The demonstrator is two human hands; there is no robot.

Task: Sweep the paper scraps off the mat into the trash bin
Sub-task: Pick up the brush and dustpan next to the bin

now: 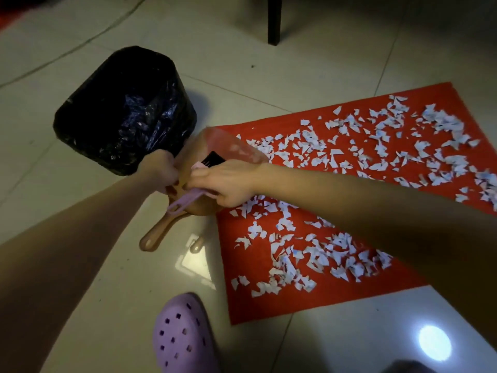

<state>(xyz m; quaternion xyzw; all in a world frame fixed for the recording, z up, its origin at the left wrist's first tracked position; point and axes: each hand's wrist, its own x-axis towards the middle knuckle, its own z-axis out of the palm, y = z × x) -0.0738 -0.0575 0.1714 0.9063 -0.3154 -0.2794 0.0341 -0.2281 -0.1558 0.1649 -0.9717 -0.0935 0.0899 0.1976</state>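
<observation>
From the head view, both arms are reaching down to the tiled floor (322, 63). The left hand (161, 170) has its fingers curled over the near rim of a brown plastic dustpan (189, 154). My guess is that's to pin it down while the other hand works.

The right hand (223, 184) is wrapped around a small pink plastic brush with black bristles (185, 200). The brush lies across the dustpan, bristles pointing to the far side. I'd say it's being pulled free of the pan.

The dustpan sits right where it's needed. The round trash bin lined with a black plastic bag (123, 109) touches its far-left side, and the rectangular red mat (269, 308) is at its right, so a full load should only need a short tip over.

And the job itself? The torn white paper scraps (446, 123) are strewn across almost the whole mat, near end to far right. I can't see any in the bin, so the sweeping looks barely begun.

A lilac perforated clog (183, 337) is planted near us, left of the mat. A dark furniture leg (274, 20) stands at the far side.
</observation>
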